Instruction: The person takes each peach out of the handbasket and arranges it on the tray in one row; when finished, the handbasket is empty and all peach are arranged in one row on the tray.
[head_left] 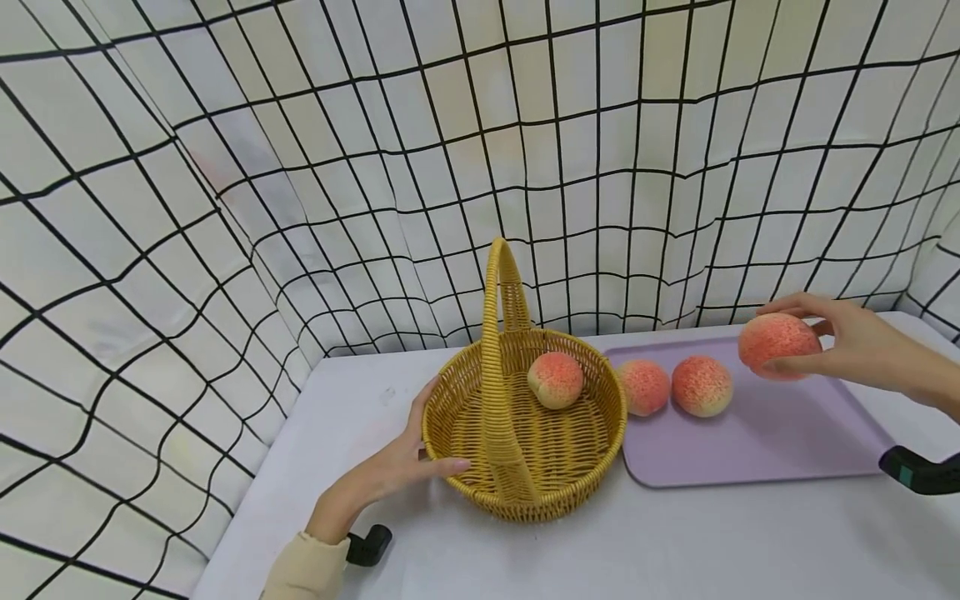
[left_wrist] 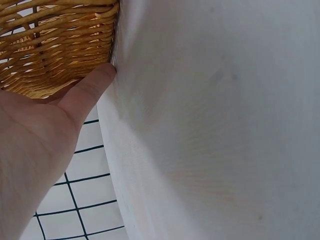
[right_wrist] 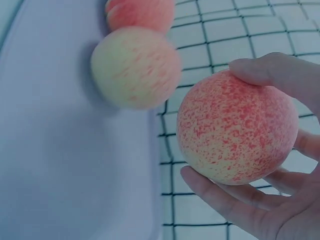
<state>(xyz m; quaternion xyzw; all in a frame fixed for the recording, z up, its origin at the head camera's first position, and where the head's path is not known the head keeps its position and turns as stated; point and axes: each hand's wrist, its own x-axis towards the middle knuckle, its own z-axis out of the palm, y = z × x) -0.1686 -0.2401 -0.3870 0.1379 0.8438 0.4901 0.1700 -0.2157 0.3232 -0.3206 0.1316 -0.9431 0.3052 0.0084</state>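
On the white table [head_left: 637, 542], a wicker basket [head_left: 527, 510] with one peach [head_left: 556, 380] inside, beside a purple tray [head_left: 787, 454].
The left hand [head_left: 397, 464] holds the basket's side, thumb over the rim; the right hand [head_left: 851, 340] grips a second peach [head_left: 776, 342] above the tray, whose left end bears two more peaches [head_left: 702, 387]; behind, a black-gridded white backdrop [head_left: 570, 192].

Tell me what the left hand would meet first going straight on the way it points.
The wicker basket: the left hand is touching its left side, so going on would likely push against that wall.
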